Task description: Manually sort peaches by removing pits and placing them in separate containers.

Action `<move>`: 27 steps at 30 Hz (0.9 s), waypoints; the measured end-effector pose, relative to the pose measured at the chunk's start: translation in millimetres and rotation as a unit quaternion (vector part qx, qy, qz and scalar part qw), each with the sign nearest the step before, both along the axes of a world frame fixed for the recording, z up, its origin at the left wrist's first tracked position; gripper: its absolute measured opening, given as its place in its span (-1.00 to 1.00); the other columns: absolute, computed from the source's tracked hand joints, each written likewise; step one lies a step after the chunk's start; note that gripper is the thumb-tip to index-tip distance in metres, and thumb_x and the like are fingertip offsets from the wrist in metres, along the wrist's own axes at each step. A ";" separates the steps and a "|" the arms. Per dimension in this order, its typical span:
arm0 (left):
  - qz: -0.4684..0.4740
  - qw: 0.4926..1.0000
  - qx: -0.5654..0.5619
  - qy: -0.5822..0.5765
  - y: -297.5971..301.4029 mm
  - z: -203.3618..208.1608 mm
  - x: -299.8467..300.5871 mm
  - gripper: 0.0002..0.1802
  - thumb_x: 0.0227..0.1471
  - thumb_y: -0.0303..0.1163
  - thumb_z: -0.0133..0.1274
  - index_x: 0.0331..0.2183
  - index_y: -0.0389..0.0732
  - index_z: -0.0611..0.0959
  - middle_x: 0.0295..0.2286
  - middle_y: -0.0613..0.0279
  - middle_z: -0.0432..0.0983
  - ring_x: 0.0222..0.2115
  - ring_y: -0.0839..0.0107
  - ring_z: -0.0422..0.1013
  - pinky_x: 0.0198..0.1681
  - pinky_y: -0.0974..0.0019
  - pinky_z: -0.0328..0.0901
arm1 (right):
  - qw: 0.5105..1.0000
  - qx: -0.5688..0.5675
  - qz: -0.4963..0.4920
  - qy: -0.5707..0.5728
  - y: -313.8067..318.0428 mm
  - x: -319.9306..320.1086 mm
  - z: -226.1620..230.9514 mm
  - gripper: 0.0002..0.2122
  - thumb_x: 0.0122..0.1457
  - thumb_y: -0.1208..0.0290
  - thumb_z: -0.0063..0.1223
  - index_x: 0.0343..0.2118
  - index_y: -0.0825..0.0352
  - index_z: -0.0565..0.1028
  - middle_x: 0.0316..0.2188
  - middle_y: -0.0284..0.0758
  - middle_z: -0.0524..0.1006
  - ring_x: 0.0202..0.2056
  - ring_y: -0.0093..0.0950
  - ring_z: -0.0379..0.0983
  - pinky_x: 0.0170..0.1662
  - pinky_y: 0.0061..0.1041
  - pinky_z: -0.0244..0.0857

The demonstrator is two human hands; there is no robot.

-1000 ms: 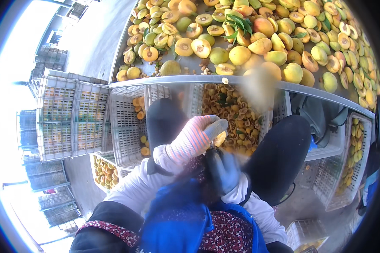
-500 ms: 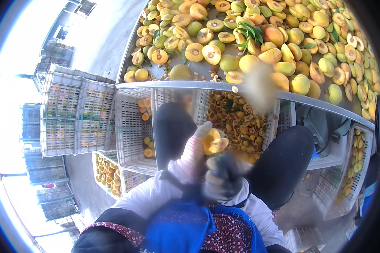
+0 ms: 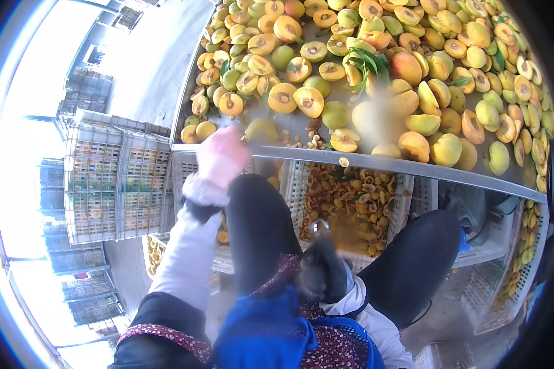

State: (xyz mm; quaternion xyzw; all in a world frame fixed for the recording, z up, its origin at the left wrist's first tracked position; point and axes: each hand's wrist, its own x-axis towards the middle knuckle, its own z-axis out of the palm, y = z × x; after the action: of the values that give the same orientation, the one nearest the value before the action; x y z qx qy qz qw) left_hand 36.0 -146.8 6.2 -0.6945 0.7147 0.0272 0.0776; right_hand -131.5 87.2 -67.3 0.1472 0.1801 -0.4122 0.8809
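Observation:
My left hand (image 3: 223,154), blurred by motion, is at the metal table's (image 3: 363,158) near left rim. Its fingers are beside a greenish-yellow peach (image 3: 262,131); whether they touch it is unclear. In front of my body, my right hand (image 3: 323,269), in a dark glove, is closed around a small tool with a shiny metal loop (image 3: 319,227) at its tip. Halved yellow peaches (image 3: 308,101) cover the table, many with brown pit hollows showing. Loose pits and kernels (image 3: 314,139) lie near the rim.
Below the rim, between my knees, stands a white crate (image 3: 297,184) of pits and scraps (image 3: 351,200). Stacked crates (image 3: 120,178) rise at left. Another crate (image 3: 532,270) of peach pieces is at right. A leafy sprig (image 3: 368,61) lies among the fruit.
My left hand has gone from holding a peach half near my right hand up and left to the table rim. The peach half has left my hands. The looped tool now shows.

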 end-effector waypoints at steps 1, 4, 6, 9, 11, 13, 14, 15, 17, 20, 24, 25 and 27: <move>0.016 0.994 0.098 -0.051 -15.7 2.4 -27.5 -0.54 -0.06 0.00 0.03 -0.23 -0.16 0.59 -0.28 -0.04 0.52 -0.20 0.11 0.46 -0.14 0.18 0.32 | 0.999 0.010 0.003 0.044 -1.6 -1.9 1.8 -0.61 0.21 -0.05 -0.17 -0.47 0.23 0.36 -0.79 -0.42 0.22 -0.81 -0.60 0.11 -0.78 -0.63 -0.06; -0.064 0.987 0.128 -0.078 -44.8 -0.8 -44.3 -0.33 -0.16 0.04 0.19 -0.18 -0.32 0.47 -0.42 -0.13 0.53 -0.31 0.06 0.48 -0.23 0.16 0.34 | 0.985 0.031 0.042 0.162 -9.1 -7.4 10.7 -0.61 0.19 -0.06 -0.14 -0.47 0.23 0.36 -0.79 -0.42 0.22 -0.81 -0.59 0.10 -0.77 -0.63 -0.04; -0.077 0.989 0.113 -0.060 -61.9 -18.7 -28.4 -0.38 -0.15 -0.07 0.17 -0.15 -0.32 0.45 -0.42 -0.05 0.54 -0.35 0.13 0.50 -0.27 0.19 0.36 | 0.988 0.062 0.040 0.132 -14.2 -14.0 11.4 -0.61 0.19 -0.06 -0.13 -0.46 0.24 0.36 -0.78 -0.42 0.23 -0.81 -0.58 0.10 -0.76 -0.62 -0.03; -0.108 0.944 0.088 0.299 -45.0 -24.9 -22.3 -0.39 -0.18 -0.19 0.14 -0.08 -0.31 0.42 -0.38 0.12 0.53 -0.41 0.28 0.49 -0.35 0.26 0.37 | 0.993 0.075 0.004 0.095 -14.2 -21.8 6.4 -0.62 0.19 -0.04 -0.13 -0.42 0.25 0.35 -0.75 -0.42 0.26 -0.80 -0.58 0.11 -0.75 -0.62 -0.02; -0.038 0.822 0.145 0.550 10.2 3.7 -35.9 -0.31 -0.25 -0.23 0.12 -0.03 -0.29 0.38 -0.30 0.22 0.49 -0.40 0.40 0.45 -0.34 0.34 0.37 | 0.980 0.016 -0.024 0.196 -11.6 -22.0 5.9 -0.65 0.20 0.01 -0.13 -0.37 0.27 0.36 -0.72 -0.41 0.29 -0.77 -0.58 0.15 -0.73 -0.61 0.02; 0.061 0.740 0.233 0.628 62.3 20.4 -46.2 -0.23 -0.31 -0.22 0.12 0.02 -0.27 0.34 -0.21 0.21 0.44 -0.30 0.44 0.41 -0.23 0.39 0.34 | 0.914 -0.099 -0.041 0.392 -14.8 -19.1 17.9 -0.69 0.21 0.10 -0.12 -0.29 0.31 0.37 -0.68 -0.38 0.34 -0.73 -0.55 0.22 -0.69 -0.58 0.09; 0.082 0.732 0.261 0.624 79.7 18.2 -48.6 -0.20 -0.33 -0.22 0.12 0.02 -0.27 0.32 -0.18 0.16 0.43 -0.24 0.41 0.41 -0.16 0.39 0.32 | 0.861 -0.156 -0.050 0.482 -16.6 -18.8 26.0 -0.71 0.22 0.15 -0.11 -0.24 0.33 0.37 -0.66 -0.37 0.37 -0.70 -0.54 0.26 -0.68 -0.57 0.12; 0.077 0.685 0.258 0.677 98.1 5.1 -53.4 -0.22 -0.32 -0.23 0.09 0.03 -0.22 0.32 -0.17 0.20 0.40 -0.18 0.42 0.36 -0.10 0.39 0.27 | 0.796 -0.211 -0.057 0.565 -16.8 -17.6 32.7 -0.72 0.23 0.19 -0.11 -0.20 0.34 0.38 -0.64 -0.36 0.40 -0.68 -0.53 0.30 -0.66 -0.56 0.16; 0.079 0.609 0.274 0.740 125.8 -8.2 -70.0 -0.23 -0.33 -0.27 0.05 0.05 -0.18 0.31 -0.15 0.21 0.37 -0.09 0.40 0.30 0.02 0.38 0.17 | 0.686 -0.290 -0.142 0.653 -8.7 -4.0 17.8 -0.74 0.23 0.34 -0.11 -0.12 0.40 0.36 -0.47 -0.27 0.45 -0.50 -0.46 0.40 -0.47 -0.53 0.26; 0.174 0.488 0.213 0.828 150.0 -23.2 -84.9 -0.45 -0.01 -0.14 0.04 -0.02 -0.21 0.37 -0.27 0.17 0.44 -0.27 0.43 0.39 -0.16 0.40 0.29 | 0.783 -0.245 -0.140 0.554 1.7 3.0 19.9 -0.75 0.22 0.51 -0.12 -0.08 0.51 0.37 -0.24 -0.11 0.44 -0.31 -0.34 0.42 -0.27 -0.50 0.31; 0.189 0.607 0.084 0.767 163.4 -25.6 -95.4 -0.55 0.14 -0.07 -0.07 -0.10 -0.23 0.45 -0.36 0.20 0.48 -0.37 0.47 0.41 -0.27 0.43 0.31 | 0.433 -0.351 -0.173 0.812 15.7 17.2 2.8 -0.75 0.14 0.60 -0.06 -0.10 0.50 0.39 -0.27 -0.04 0.46 -0.39 -0.25 0.46 -0.35 -0.44 0.36; 0.173 0.622 0.048 0.762 166.4 -23.9 -98.4 -0.56 0.15 -0.08 -0.08 -0.12 -0.23 0.46 -0.36 0.20 0.48 -0.37 0.48 0.41 -0.27 0.43 0.31 | 0.368 -0.354 -0.176 0.842 18.4 19.9 -0.5 -0.75 0.12 0.62 -0.05 -0.11 0.49 0.39 -0.27 -0.03 0.46 -0.40 -0.23 0.46 -0.37 -0.42 0.37; 0.163 0.637 0.002 0.754 172.5 -18.3 -104.7 -0.58 0.15 -0.09 -0.08 -0.13 -0.25 0.49 -0.38 0.21 0.48 -0.38 0.50 0.40 -0.29 0.46 0.30 | 0.381 -0.344 -0.186 0.838 16.5 20.4 0.7 -0.75 0.12 0.58 -0.05 -0.12 0.47 0.39 -0.28 -0.03 0.46 -0.41 -0.20 0.46 -0.39 -0.39 0.36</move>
State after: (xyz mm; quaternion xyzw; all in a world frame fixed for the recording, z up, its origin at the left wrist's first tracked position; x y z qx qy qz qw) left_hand -68.7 25.8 -12.1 -0.5382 0.4003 0.5549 -0.4922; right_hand -111.1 103.8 -66.6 -0.5587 0.6377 -0.5059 0.1588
